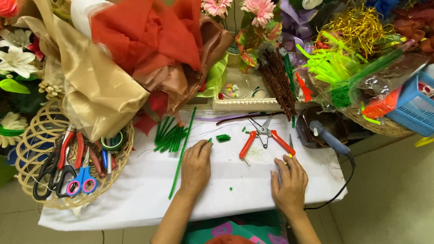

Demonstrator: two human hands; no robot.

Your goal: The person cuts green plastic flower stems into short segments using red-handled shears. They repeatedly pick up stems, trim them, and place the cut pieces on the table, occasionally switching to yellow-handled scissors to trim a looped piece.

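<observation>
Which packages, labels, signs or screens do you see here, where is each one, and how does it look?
No labels, signs or screens show.
Clear plastic bag: upper right, lying across the wicker basket, long and crinkled, holding green stems.
Blue crate: right edge, boxy, slotted plastic, only partly in view.
Left hand and right hand rest flat on the white table, away from both.

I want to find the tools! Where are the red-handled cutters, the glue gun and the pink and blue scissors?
Red-handled cutters (264,132): head view, on the metal pivot where the handles meet.
Glue gun (329,138): head view, on its blue body.
Pink and blue scissors (82,180): head view, on the handle loops, in the wicker basket (31,131).
</observation>
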